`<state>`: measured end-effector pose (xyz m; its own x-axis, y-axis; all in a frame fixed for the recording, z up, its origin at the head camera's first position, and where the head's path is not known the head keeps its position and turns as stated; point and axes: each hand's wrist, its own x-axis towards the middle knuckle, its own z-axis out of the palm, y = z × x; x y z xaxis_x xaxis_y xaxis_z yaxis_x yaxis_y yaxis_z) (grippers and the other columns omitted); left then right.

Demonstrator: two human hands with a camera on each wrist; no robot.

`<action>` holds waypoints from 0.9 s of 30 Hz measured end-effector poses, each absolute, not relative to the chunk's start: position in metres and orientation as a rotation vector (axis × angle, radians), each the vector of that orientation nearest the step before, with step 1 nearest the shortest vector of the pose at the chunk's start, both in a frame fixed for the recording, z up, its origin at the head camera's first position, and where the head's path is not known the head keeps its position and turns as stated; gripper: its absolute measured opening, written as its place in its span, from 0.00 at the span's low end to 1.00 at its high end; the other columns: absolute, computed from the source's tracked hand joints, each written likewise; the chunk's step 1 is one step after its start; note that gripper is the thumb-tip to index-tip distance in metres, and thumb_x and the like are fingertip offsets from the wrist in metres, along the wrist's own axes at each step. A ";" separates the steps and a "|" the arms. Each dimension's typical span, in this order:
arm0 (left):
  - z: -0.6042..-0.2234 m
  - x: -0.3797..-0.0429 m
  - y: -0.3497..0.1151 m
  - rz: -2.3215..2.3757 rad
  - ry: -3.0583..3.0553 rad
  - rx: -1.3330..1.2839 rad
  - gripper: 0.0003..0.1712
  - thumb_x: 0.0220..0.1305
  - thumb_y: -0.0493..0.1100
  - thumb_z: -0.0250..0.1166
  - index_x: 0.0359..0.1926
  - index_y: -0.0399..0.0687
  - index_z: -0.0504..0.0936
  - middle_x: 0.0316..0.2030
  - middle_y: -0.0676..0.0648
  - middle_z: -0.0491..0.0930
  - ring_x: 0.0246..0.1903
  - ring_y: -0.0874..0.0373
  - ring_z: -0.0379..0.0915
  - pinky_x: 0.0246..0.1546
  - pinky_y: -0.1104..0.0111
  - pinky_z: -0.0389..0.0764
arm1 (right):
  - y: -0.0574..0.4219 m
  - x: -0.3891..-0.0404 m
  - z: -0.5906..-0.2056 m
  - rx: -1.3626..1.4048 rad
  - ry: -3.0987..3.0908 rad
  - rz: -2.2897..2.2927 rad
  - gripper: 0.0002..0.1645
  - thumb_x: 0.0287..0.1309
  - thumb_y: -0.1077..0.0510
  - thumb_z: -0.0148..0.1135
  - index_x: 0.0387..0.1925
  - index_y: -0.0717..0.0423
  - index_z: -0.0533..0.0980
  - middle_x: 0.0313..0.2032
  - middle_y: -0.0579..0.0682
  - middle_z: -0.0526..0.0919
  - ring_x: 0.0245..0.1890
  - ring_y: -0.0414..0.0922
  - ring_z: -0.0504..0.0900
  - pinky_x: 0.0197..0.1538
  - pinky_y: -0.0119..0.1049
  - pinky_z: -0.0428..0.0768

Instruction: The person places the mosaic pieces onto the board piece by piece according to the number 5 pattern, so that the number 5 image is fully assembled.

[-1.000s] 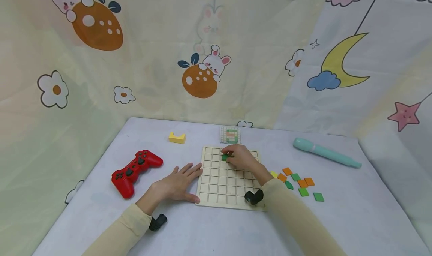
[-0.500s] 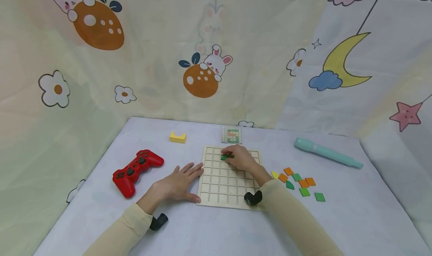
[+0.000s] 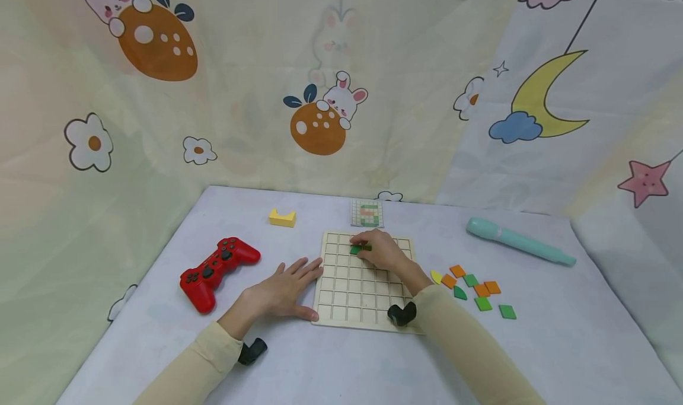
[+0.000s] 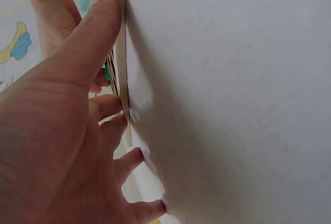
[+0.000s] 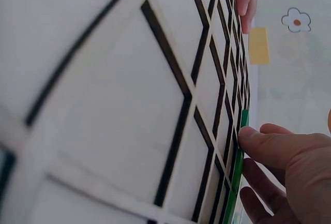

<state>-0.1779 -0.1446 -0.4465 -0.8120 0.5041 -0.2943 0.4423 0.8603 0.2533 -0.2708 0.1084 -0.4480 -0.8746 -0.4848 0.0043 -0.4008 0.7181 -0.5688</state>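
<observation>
A pale wooden board [image 3: 349,286] with a square grid lies flat on the table. My right hand [image 3: 381,251] is at its far rows, thumb and fingers pinching a green tile [image 3: 367,247] at the board's surface. Just left of those fingertips another green tile [image 3: 356,249] sits in the grid. In the right wrist view the thumb touches the green strip of tile [image 5: 237,169] along the board, and the other fingers are partly hidden. My left hand [image 3: 283,289] lies spread at the board's left edge, fingertips and thumb touching it, as the left wrist view also shows.
Right of the board lie several loose orange tiles [image 3: 491,287], green tiles [image 3: 507,312] and a yellow piece [image 3: 436,277]. A pattern card [image 3: 367,213] is behind the board. Around it are a red game controller [image 3: 219,271], a yellow block [image 3: 282,217] and a teal pen-shaped object [image 3: 520,243].
Both hands stay in nearly the same place. Slightly more green shows beneath my right fingertips; the whole view has shifted a little.
</observation>
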 end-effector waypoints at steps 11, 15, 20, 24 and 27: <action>-0.449 -0.178 -0.144 0.269 2.682 0.698 0.58 0.49 0.70 0.67 0.75 0.58 0.53 0.77 0.55 0.44 0.76 0.47 0.39 0.69 0.37 0.50 | 0.132 -0.266 -0.443 -0.718 2.796 -0.946 0.20 0.62 0.59 0.63 0.57 0.53 0.78 0.54 0.51 0.82 0.55 0.51 0.78 0.57 0.50 0.77; -0.449 -0.178 -0.144 0.257 2.688 0.698 0.58 0.49 0.70 0.68 0.75 0.58 0.53 0.77 0.55 0.44 0.76 0.47 0.39 0.69 0.38 0.50 | 0.158 -0.262 -0.433 -0.706 2.809 -0.989 0.20 0.62 0.60 0.62 0.56 0.55 0.78 0.54 0.53 0.82 0.53 0.52 0.79 0.58 0.51 0.76; -0.448 -0.178 -0.143 0.266 2.684 0.703 0.58 0.50 0.69 0.68 0.75 0.57 0.53 0.77 0.55 0.44 0.76 0.46 0.39 0.69 0.37 0.50 | 0.204 -0.255 -0.428 -0.658 2.881 -0.914 0.21 0.61 0.61 0.63 0.56 0.56 0.77 0.52 0.55 0.83 0.51 0.53 0.80 0.56 0.52 0.77; -0.448 -0.178 -0.144 0.260 2.686 0.703 0.57 0.50 0.69 0.68 0.75 0.57 0.53 0.77 0.55 0.44 0.76 0.47 0.39 0.69 0.37 0.50 | 0.245 -0.248 -0.428 -0.566 2.924 -0.859 0.21 0.61 0.61 0.62 0.57 0.57 0.77 0.52 0.56 0.83 0.51 0.54 0.79 0.56 0.53 0.76; -0.446 -0.177 -0.144 0.262 2.686 0.698 0.57 0.50 0.69 0.68 0.75 0.57 0.52 0.77 0.55 0.44 0.76 0.46 0.39 0.69 0.37 0.50 | 0.274 -0.243 -0.429 -0.494 2.936 -0.832 0.22 0.62 0.61 0.61 0.57 0.59 0.76 0.52 0.58 0.82 0.52 0.56 0.79 0.57 0.55 0.75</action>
